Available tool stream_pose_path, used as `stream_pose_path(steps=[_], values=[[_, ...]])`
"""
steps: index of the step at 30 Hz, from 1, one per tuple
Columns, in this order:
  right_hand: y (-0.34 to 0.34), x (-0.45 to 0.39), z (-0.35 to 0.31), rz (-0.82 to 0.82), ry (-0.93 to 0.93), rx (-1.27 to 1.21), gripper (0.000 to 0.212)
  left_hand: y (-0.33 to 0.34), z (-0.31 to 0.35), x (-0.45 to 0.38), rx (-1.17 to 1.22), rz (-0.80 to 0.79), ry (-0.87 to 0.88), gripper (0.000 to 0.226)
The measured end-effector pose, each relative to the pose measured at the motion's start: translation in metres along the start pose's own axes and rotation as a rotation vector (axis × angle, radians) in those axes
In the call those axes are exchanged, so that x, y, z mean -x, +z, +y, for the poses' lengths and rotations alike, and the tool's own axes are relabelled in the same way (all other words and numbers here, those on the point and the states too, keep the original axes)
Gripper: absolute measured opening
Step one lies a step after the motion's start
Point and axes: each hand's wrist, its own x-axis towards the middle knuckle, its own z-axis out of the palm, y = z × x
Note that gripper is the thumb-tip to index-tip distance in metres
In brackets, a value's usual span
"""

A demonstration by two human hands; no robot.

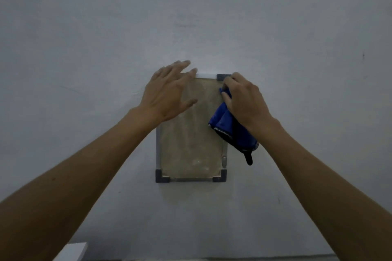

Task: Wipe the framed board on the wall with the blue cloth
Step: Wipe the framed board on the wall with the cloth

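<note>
A small framed board (191,144) hangs upright on the grey wall, with a tan, dusty-looking face, a metal frame and dark corner caps. My right hand (244,101) is at the board's upper right corner, shut on a bunched blue cloth (229,129) that hangs down over the right frame edge, a dark strap dangling from it. My left hand (167,91) lies spread over the upper left corner, fingers apart, fingertips at the top frame edge; it hides that corner.
The plain grey wall (191,17) fills the view around the board. A white flat-topped object (72,251) shows at the bottom left. A dark strip runs along the bottom edge of the view.
</note>
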Motion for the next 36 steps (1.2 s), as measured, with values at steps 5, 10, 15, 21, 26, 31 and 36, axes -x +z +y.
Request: stream_pose_path(steps=[5,10,15,21,26,31,36], values=[[0.007,0.012,0.001,-0.095,0.017,-0.015,0.009,0.02,0.001,0.007,-0.014,-0.014,-0.048,0.093],[-0.006,-0.007,0.006,-0.016,0.008,-0.059,0.009,0.02,0.004,0.006,-0.005,0.046,-0.07,0.091],[-0.004,-0.018,-0.001,0.072,0.029,-0.022,0.009,0.02,0.002,0.006,-0.01,0.06,-0.06,0.091],[0.003,-0.018,-0.009,0.062,0.066,0.019,0.005,0.02,-0.001,0.005,0.001,0.067,-0.045,0.089],[0.004,0.005,0.002,-0.092,0.04,-0.024,0.01,0.021,-0.003,0.006,-0.008,0.031,-0.032,0.097],[0.014,0.032,0.004,-0.188,0.014,-0.059,0.012,0.022,-0.003,0.006,0.001,0.004,-0.039,0.104],[0.024,0.067,0.007,-0.281,0.03,-0.126,0.013,0.019,-0.003,0.004,0.019,-0.007,-0.039,0.103]])
